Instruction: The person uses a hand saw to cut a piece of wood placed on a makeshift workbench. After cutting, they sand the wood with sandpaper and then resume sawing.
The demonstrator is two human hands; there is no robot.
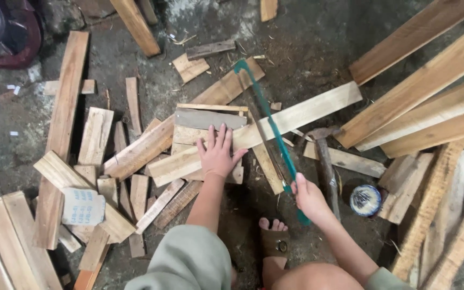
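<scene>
My left hand [218, 151] lies flat, fingers spread, on a long pale wooden plank [318, 106] that runs diagonally across a stack of short boards [205, 119]. My right hand [308, 196] grips the handle of a green-framed saw [267, 113], whose frame reaches up and left across the plank. The blade crosses the plank just right of my left hand. My foot in a brown sandal [274, 239] stands on the ground below the hands.
A hammer [324, 158] lies right of the saw, beside a round tin with a blue and white lid [365, 200]. Long planks [430, 86] are piled at the right, short offcuts [95, 161] are scattered at the left. The floor is dark dirt.
</scene>
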